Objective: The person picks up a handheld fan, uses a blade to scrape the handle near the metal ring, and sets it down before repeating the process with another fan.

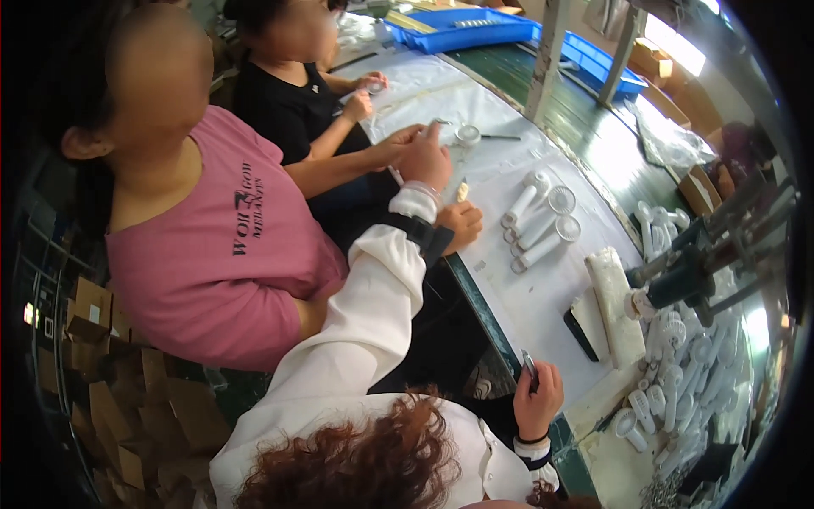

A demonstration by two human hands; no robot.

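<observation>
My left arm, in a white sleeve with a dark wrist strap, reaches across to the co-worker in pink. There my left hand [426,163] is closed beside the co-worker's hand [395,148]; a small thing shows at its fingertips, too small to name. Low over the table's near edge, my right hand [539,402] grips a slim dark and silver tool [530,366]. Several white handheld fans [551,242] with round grilles lie side by side on the white table covering, beyond my right hand. The co-worker's other hand [460,226] rests at the table edge.
A pale block [615,310] and a dark-edged flat piece [582,335] lie right of the fans. Dark metal machinery [695,263] stands over a heap of white fans [674,373]. Another co-worker in black [297,114] sits farther off. A blue tray [462,38] lies at the back.
</observation>
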